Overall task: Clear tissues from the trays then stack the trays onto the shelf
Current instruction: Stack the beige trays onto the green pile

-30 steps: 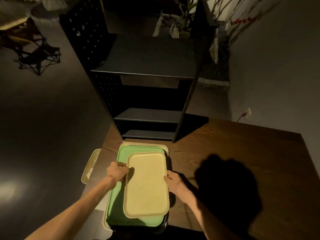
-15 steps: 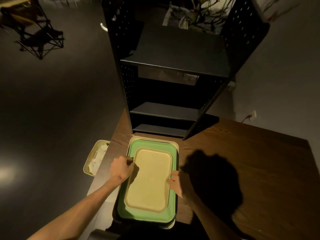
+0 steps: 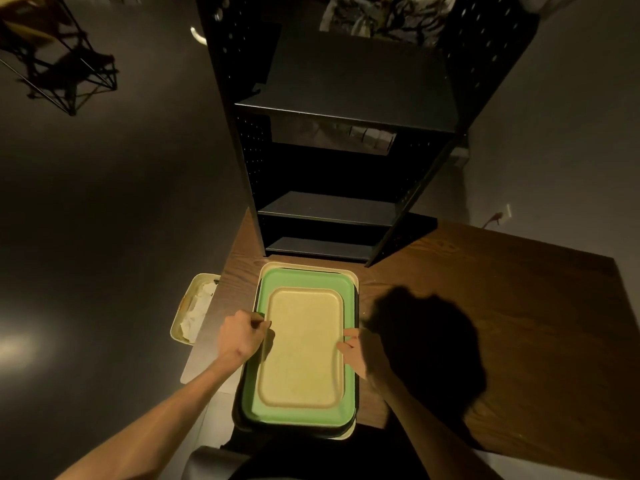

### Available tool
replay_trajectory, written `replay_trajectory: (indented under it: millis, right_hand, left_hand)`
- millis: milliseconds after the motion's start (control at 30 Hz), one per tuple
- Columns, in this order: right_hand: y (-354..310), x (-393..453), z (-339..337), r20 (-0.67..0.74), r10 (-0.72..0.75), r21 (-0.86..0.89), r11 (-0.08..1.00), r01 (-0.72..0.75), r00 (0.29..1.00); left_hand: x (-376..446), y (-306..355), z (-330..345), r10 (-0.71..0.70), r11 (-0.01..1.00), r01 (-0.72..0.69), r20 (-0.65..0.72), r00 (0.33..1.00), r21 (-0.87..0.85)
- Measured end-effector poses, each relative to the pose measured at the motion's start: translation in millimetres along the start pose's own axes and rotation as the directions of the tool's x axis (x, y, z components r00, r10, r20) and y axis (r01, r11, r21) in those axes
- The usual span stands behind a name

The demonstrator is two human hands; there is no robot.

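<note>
A small cream tray (image 3: 301, 348) lies on top of a green tray (image 3: 304, 278), which rests on a dark tray and a larger cream tray (image 3: 311, 266) at the table's near left. My left hand (image 3: 242, 336) grips the left edge of the stack with curled fingers. My right hand (image 3: 362, 348) holds the stack's right edge. No tissues show on the top tray. The black shelf unit (image 3: 346, 116) stands just beyond the stack, its boards bare.
A cream bin (image 3: 188, 308) holding crumpled white tissues sits on the floor left of the wooden table (image 3: 502, 306). A wire-frame stand (image 3: 59, 64) is at far left. My shadow falls on the table right of the trays.
The top cream tray went from askew to square on the green tray. The view shifted, so the stack and shelf now sit nearer the centre. Both hands stayed at the stack's sides.
</note>
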State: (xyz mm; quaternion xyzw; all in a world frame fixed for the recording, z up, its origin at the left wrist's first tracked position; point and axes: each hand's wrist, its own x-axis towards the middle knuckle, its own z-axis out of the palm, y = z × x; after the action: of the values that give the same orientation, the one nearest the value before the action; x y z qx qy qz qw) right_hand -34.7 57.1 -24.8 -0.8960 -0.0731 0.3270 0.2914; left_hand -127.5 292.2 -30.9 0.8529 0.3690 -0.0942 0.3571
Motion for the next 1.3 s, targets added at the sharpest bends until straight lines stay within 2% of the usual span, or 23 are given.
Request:
replay_trajectory:
  millis: [200, 333, 400, 467, 533, 600, 700, 767, 867, 1067, 1300]
  right_hand:
    - [27, 7, 16, -0.003, 0.115, 0.201, 0.973, -0.112, 0.993]
    - [23, 7, 13, -0.033, 0.028, 0.13, 0.991, -0.024, 0.999]
    - [29, 10, 15, -0.112, 0.025, 0.129, 0.992, -0.01, 0.993]
    - [46, 23, 21, -0.155, 0.067, 0.227, 0.973, -0.031, 0.986]
    - [55, 28, 28, -0.109, 0.111, 0.296, 0.952, -0.075, 0.988]
    - [45, 20, 25, -0.034, 0.143, 0.275, 0.953, -0.128, 0.989]
    - [37, 13, 29, -0.01, 0.147, 0.181, 0.973, -0.142, 0.989]
    - [39, 17, 40, 0.011, 0.198, 0.212, 0.958, -0.196, 0.98]
    - [36, 20, 49, -0.006, 0.266, 0.219, 0.941, -0.258, 0.964]
    - [23, 25, 41, 0.001, 0.347, 0.226, 0.914, -0.338, 0.938]
    - [17, 35, 37, 0.035, 0.441, 0.364, 0.83, -0.422, 0.897]
  left_hand:
    - [-1, -3, 2, -0.003, 1.0, 0.005, -0.051, 0.999, 0.027]
    - [-5, -1, 6, -0.025, 0.999, 0.026, -0.059, 0.998, 0.018]
    - [-7, 0, 7, -0.028, 0.999, 0.025, -0.064, 0.998, -0.04]
    - [-6, -3, 10, -0.083, 0.986, 0.079, -0.02, 0.996, -0.15]
    - [-7, -7, 13, -0.14, 0.957, 0.151, 0.061, 0.988, -0.249]
    - [-10, -9, 18, -0.165, 0.936, 0.191, 0.113, 0.98, -0.294]
    - [-16, -10, 26, -0.151, 0.95, 0.163, 0.063, 0.986, -0.265]
    - [-19, -11, 31, -0.145, 0.967, 0.142, 0.003, 0.989, -0.21]
    - [-21, -14, 39, -0.209, 0.969, 0.201, -0.044, 0.977, -0.147]
    - [-22, -19, 47, -0.259, 0.944, 0.249, -0.017, 0.966, -0.218]
    - [-17, -23, 42, -0.298, 0.934, 0.286, -0.025, 0.954, -0.212]
